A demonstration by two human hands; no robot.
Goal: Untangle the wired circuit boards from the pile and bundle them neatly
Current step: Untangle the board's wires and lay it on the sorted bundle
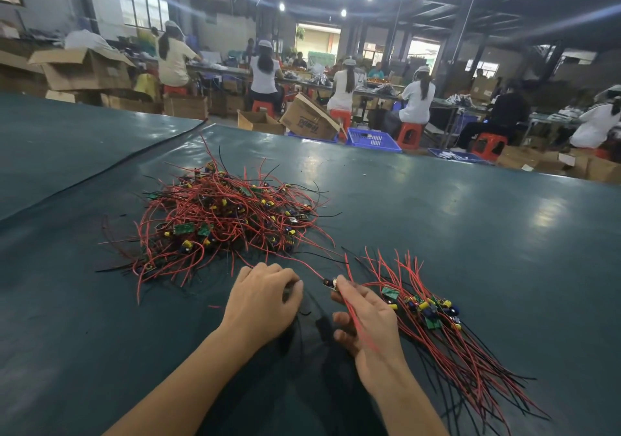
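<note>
A tangled pile [221, 220] of small green circuit boards with red and black wires lies on the dark green table [470, 233], ahead and to the left. To the right lies a sorted bundle [433, 314], its boards side by side and its wires trailing toward me. My right hand [366, 321] pinches one wired board [330, 283] by its red wire, which still runs back toward the pile. My left hand [262, 304] sits palm down with curled fingers on thin black wires just in front of the pile; what its fingers hold is hidden.
A seam in the table cover [100, 173] runs diagonally at far left. Beyond the far table edge stand blue crates [373, 139], cardboard boxes [309, 119] and several seated workers on red stools.
</note>
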